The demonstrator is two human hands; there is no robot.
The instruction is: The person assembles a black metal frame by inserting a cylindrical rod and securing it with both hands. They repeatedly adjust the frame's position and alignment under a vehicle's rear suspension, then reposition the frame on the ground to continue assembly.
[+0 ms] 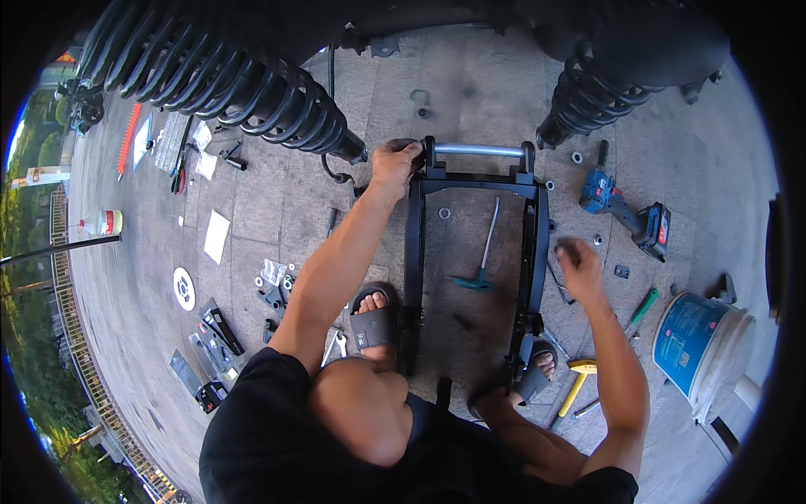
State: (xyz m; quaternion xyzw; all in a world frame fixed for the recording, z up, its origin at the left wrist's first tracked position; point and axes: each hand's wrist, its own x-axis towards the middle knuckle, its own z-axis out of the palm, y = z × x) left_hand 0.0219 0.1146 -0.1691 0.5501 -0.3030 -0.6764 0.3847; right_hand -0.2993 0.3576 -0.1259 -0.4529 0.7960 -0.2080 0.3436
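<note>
A black metal frame (541, 210), like a swingarm, stands between my legs with a silver tube (478, 150) across its far end. My left hand (395, 164) is closed around the frame's far left corner, beside the tube's end. To the right of the frame, apart from it, my right hand (581, 270) has its fingers curled together. Whatever it holds, if anything, is hidden. Seen through the frame's opening, a T-handle wrench (473, 283) with a green grip lies on the ground, and a washer (444, 213) lies farther off.
Black coil-spring shock absorbers hang at far left (243, 92) and far right (588, 88). A blue cordless impact driver (617, 202), a yellow hammer (578, 382) and a blue-white bucket (693, 340) are at right. Small parts, packets and a white disc (183, 288) lie at left.
</note>
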